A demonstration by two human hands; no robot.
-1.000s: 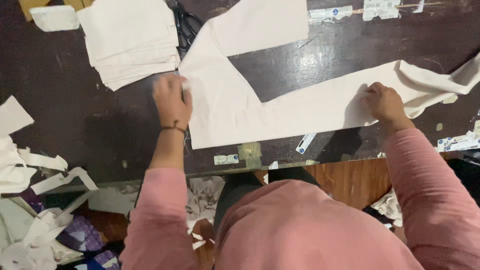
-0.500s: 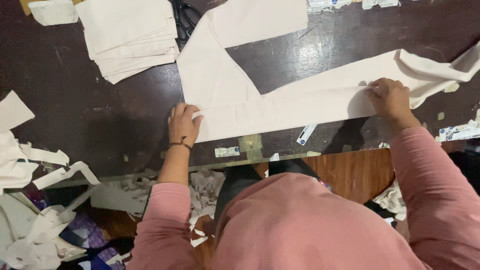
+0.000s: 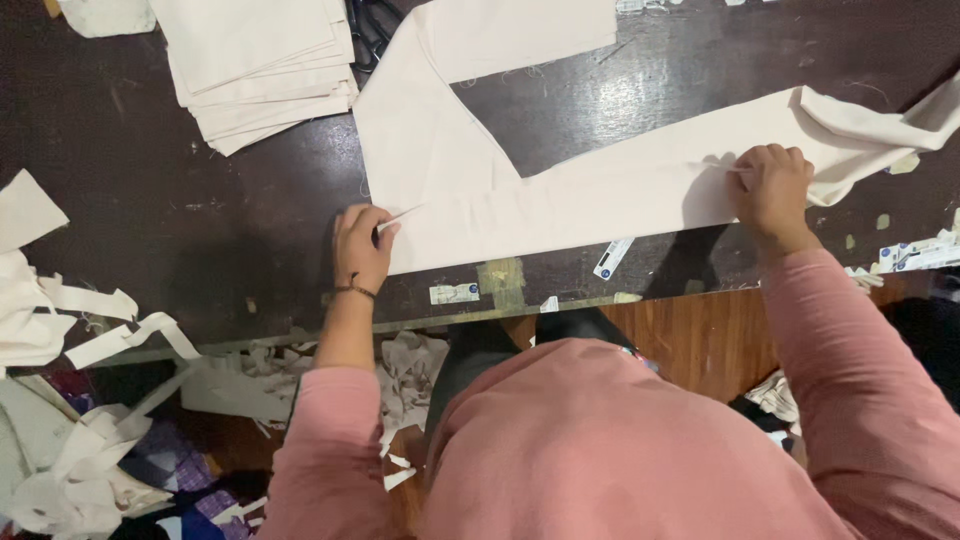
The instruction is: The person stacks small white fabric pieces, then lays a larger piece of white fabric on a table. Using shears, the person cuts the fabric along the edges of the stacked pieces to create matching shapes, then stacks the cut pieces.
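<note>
the long cream fabric strip (image 3: 600,200) lies flat along the dark worktable (image 3: 150,230), already smoothed between the hands. the left hand (image 3: 362,245) pinches its near end; the right hand (image 3: 772,185) grips the bunched, unstraightened far part.

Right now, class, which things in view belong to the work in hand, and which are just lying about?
In hand:
left hand
right hand
long cream fabric strip

Lying about:
stack of cut cream panels
black scissors
fabric scraps
small paper labels
dark worktable
</note>
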